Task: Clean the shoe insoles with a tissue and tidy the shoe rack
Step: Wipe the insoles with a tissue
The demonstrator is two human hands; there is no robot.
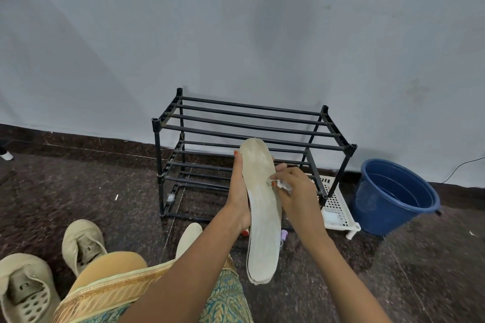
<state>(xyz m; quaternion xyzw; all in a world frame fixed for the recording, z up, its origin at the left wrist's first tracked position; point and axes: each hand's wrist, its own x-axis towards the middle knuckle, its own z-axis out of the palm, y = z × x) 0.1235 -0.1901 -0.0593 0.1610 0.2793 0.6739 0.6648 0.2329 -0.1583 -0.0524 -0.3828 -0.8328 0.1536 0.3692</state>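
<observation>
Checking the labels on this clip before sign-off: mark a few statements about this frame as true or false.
1. The left hand holds the insole off the floor. True.
2. The right hand pinches a tissue in its fingers against the insole. True.
3. Shoes sit on the top shelf of the shoe rack. False: no shoes show on its bars; the nearer shoe and the farther shoe lie on the floor at the left.
4. The bucket is red and stands left of the rack. False: the bucket is blue and stands to the rack's right.
</observation>
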